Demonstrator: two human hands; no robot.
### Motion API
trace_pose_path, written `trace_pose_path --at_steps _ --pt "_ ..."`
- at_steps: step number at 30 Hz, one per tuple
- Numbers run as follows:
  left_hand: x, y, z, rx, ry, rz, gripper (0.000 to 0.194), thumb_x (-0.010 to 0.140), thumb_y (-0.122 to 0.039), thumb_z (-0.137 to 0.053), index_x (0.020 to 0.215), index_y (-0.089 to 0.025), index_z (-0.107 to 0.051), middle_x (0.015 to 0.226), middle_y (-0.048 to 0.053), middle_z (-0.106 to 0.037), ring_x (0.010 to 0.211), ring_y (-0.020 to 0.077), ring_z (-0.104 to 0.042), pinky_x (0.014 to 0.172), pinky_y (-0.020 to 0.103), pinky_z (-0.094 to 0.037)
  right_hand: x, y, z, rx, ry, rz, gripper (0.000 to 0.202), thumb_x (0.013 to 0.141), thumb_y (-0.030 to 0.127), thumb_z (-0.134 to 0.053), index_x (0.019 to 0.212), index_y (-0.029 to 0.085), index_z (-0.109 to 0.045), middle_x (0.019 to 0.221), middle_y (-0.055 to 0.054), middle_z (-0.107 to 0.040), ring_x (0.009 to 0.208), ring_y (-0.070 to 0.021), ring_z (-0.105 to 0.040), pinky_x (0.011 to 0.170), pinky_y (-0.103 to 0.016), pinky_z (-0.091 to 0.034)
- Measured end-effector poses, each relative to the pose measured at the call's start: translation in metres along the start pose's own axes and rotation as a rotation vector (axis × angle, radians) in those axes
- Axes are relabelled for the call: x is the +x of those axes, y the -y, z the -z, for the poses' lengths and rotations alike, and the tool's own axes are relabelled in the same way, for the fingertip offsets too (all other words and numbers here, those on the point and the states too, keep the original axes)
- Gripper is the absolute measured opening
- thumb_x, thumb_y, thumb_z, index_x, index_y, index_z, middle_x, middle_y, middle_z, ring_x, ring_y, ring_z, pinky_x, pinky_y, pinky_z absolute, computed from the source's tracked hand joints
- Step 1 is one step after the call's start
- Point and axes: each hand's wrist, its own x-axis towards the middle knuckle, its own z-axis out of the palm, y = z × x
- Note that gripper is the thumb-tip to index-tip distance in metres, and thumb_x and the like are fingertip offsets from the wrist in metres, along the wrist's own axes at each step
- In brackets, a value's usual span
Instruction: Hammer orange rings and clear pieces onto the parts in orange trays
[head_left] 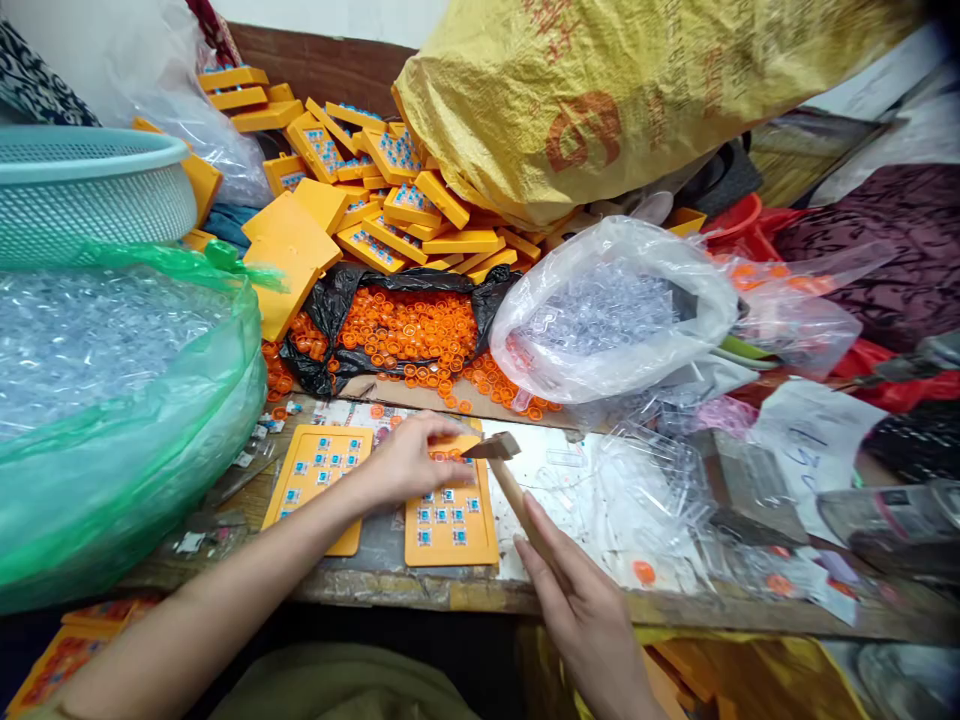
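Note:
My right hand (574, 590) is wrapped round the wooden handle of a small hammer (504, 450), whose head is above the upper right part of a yellow panel (489, 535). Blue-centred pieces sit in that panel. My left hand (416, 458) is over the panel's upper left, thumb and fingers apart round orange rings (448, 453); whether it grips one is hard to tell. A second yellow panel (345, 545) with similar pieces lies to the left, partly behind my left forearm.
A black bag (330, 300) of orange rings stands behind the panels. Bags of clear pieces are at left, green (247, 400), and at right, white (525, 370). Yellow panels (300, 245) are piled at the back. A loose orange ring (643, 572) lies right of my right hand.

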Motion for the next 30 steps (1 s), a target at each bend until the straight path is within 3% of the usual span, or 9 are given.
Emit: trace_pose_path --at_steps 4,9,19,25,28,30 --pt "0.034 0.013 0.006 0.160 -0.081 -0.154 0.018 0.082 -0.014 -0.056 0.094 -0.015 -0.071 0.106 0.010 -0.069 0.099 0.0201 -0.062 0.090 0.035 -0.048 0.003 -0.002 -0.008 0.203 -0.146 -0.219 0.044 0.086 0.038 -0.057 0.126 0.021 -0.060 0.113 -0.006 -0.070 0.104 -0.0248 -0.066 0.085 -0.035 -0.057" --pt "0.059 0.023 -0.001 0.256 0.015 -0.206 0.021 0.079 -0.009 -0.054 0.087 -0.017 -0.072 0.087 0.007 -0.069 0.088 0.0212 -0.062 0.084 0.034 -0.048 0.003 -0.006 -0.014 0.343 -0.148 -0.342 0.053 0.082 0.043 -0.062 0.129 0.020 -0.058 0.089 -0.005 -0.074 0.083 -0.0248 -0.070 0.062 -0.032 -0.060" --pt "0.051 0.030 -0.001 0.369 0.038 -0.204 0.019 0.085 -0.016 -0.045 0.087 -0.016 -0.064 0.082 0.004 -0.048 0.078 0.0187 -0.050 0.070 0.029 -0.042 0.005 -0.007 -0.014 0.329 -0.108 -0.292 0.049 0.084 0.041 -0.058 0.129 0.021 -0.058 0.087 -0.005 -0.074 0.078 -0.0231 -0.070 0.057 -0.030 -0.060" --pt "0.053 0.028 0.001 0.362 0.024 -0.204 0.022 0.083 -0.015 -0.046 0.090 -0.016 -0.067 0.081 0.005 -0.048 0.078 0.0196 -0.050 0.070 0.031 -0.043 0.002 -0.012 -0.019 0.363 -0.134 -0.335 0.052 0.084 0.041 -0.060 0.131 0.020 -0.056 0.087 -0.005 -0.074 0.081 -0.0237 -0.071 0.062 -0.032 -0.061" --pt "0.037 0.019 0.010 0.326 -0.008 -0.182 0.029 0.084 -0.014 -0.046 0.104 -0.016 -0.067 0.081 0.005 -0.053 0.080 0.0194 -0.054 0.075 0.032 -0.046 0.000 -0.009 -0.016 0.332 -0.138 -0.309 0.050 0.084 0.039 -0.059 0.130 0.021 -0.056 0.093 -0.005 -0.075 0.087 -0.0253 -0.071 0.069 -0.034 -0.062" --pt "0.014 0.010 0.014 0.255 -0.049 -0.196 0.039 0.085 -0.015 -0.047 0.122 -0.018 -0.058 0.086 0.005 -0.058 0.084 0.0189 -0.056 0.079 0.033 -0.047 -0.005 -0.004 -0.011 0.269 -0.135 -0.261 0.046 0.084 0.037 -0.059 0.127 0.020 -0.060 0.105 -0.005 -0.073 0.097 -0.0264 -0.069 0.079 -0.036 -0.060"
